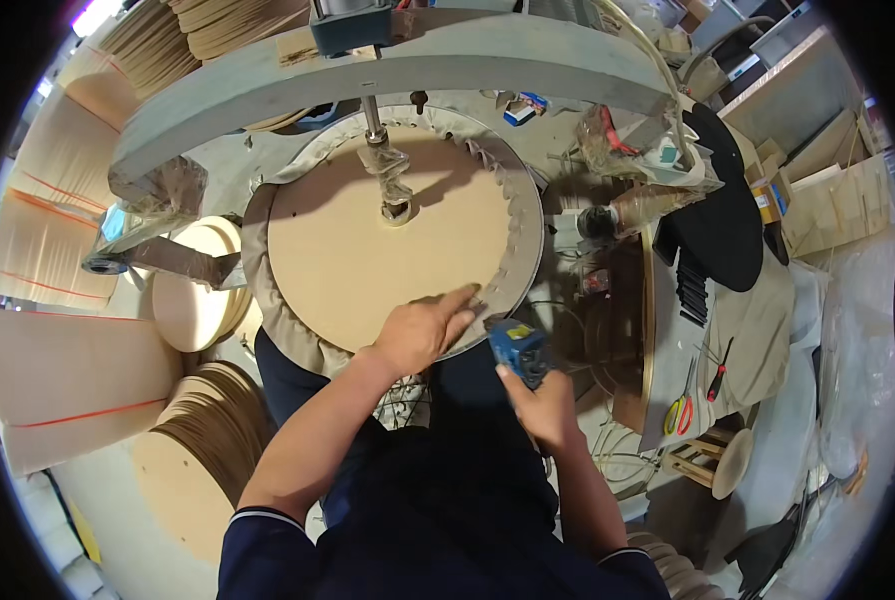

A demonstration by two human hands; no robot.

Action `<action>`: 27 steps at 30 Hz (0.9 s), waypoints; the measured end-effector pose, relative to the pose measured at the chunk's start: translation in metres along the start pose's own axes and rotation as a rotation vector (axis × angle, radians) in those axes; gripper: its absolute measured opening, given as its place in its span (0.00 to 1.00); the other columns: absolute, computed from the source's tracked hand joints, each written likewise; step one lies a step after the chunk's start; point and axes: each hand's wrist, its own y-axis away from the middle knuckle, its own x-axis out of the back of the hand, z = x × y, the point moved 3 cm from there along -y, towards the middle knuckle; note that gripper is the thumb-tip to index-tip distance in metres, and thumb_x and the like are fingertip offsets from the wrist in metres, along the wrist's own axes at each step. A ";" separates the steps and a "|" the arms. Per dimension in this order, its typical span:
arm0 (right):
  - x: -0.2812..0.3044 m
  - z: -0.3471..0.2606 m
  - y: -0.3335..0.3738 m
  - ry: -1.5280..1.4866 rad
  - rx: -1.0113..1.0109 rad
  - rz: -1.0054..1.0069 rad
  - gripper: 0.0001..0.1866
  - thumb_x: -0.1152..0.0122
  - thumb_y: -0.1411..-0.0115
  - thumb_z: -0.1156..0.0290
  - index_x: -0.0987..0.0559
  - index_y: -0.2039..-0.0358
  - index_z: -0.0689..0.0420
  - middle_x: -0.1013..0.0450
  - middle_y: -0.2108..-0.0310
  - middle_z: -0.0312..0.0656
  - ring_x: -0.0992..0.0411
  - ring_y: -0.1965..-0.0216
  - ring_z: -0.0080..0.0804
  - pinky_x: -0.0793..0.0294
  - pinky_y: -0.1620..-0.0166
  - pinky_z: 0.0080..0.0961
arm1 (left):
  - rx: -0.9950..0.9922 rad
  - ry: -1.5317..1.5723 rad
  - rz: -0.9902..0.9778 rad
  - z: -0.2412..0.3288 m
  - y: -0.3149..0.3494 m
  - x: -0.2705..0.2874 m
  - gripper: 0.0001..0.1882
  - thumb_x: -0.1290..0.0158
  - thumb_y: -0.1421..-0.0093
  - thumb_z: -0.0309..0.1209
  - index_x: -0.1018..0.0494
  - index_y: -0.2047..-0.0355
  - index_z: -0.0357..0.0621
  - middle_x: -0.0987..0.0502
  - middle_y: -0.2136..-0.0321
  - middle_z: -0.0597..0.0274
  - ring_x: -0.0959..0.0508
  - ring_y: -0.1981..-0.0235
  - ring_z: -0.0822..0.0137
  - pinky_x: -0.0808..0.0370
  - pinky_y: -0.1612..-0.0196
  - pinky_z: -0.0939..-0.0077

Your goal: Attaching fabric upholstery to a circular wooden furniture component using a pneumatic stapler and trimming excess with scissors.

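fabric pleated onto a round board under a press

a round tan board [367, 235] lies flat in the middle of the view, pinned at its centre by a vertical metal shaft [375, 130] that hangs from a grey curved arm [397, 65], probably so the disc cannot shift while its edge is worked. beige fabric [297, 335] is wrapped up over the rim and folded into small pleats [507, 215] along the right side. the left hand [422, 330] lies flat on the near edge, fingers together and stretched toward the last pleat, seemingly pressing the fold down. just beside it the right hand [545, 405] is wrapped round a blue hand tool [517, 348], its nose pointing at the same spot on the rim; it looks like a stapler, though that is a guess.

the board sits on a crowded workbench [607, 300]. to the left stand stacks of blank wooden discs [192, 450] and cardboard sheets [57, 380]; to the right lie red-handled scissors [679, 412] and a screwdriver [717, 372], with a black round seat pad [722, 215] behind.
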 end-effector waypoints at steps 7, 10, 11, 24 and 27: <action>0.006 -0.001 0.030 -0.083 -0.127 -0.109 0.17 0.27 0.35 0.57 0.15 0.64 0.61 0.21 0.74 0.42 0.21 0.69 0.29 0.25 0.65 0.32 | -0.215 0.039 -0.160 -0.018 0.023 0.017 0.18 0.49 0.28 0.33 0.24 0.40 0.47 0.16 0.58 0.47 0.17 0.57 0.42 0.21 0.52 0.49; 0.001 -0.011 0.029 -0.038 -0.123 -0.184 0.19 0.27 0.36 0.56 0.13 0.55 0.60 0.14 0.62 0.51 0.14 0.55 0.44 0.18 0.54 0.37 | -0.186 -0.037 -0.214 -0.017 0.015 0.013 0.13 0.47 0.29 0.32 0.24 0.47 0.44 0.17 0.59 0.48 0.17 0.58 0.42 0.21 0.52 0.49; -0.002 -0.014 0.028 -0.024 -0.059 -0.199 0.20 0.27 0.36 0.57 0.14 0.53 0.59 0.14 0.61 0.52 0.14 0.54 0.46 0.18 0.54 0.38 | -0.177 -0.011 -0.122 -0.016 0.014 0.014 0.10 0.46 0.29 0.33 0.24 0.52 0.43 0.17 0.61 0.48 0.17 0.58 0.42 0.21 0.53 0.50; -0.029 -0.035 0.003 0.112 -0.004 -0.185 0.20 0.29 0.36 0.58 0.16 0.51 0.59 0.18 0.62 0.59 0.20 0.54 0.64 0.19 0.55 0.47 | -0.021 0.086 0.057 -0.029 -0.003 -0.001 0.14 0.40 0.30 0.41 0.25 0.62 0.43 0.18 0.66 0.49 0.19 0.64 0.42 0.22 0.59 0.51; -0.024 -0.041 -0.006 0.135 -0.037 -0.159 0.20 0.29 0.36 0.57 0.16 0.51 0.60 0.18 0.62 0.61 0.21 0.54 0.64 0.19 0.55 0.48 | 0.027 0.068 0.080 -0.025 -0.011 -0.006 0.13 0.44 0.27 0.41 0.25 0.61 0.43 0.18 0.66 0.47 0.18 0.63 0.41 0.22 0.58 0.50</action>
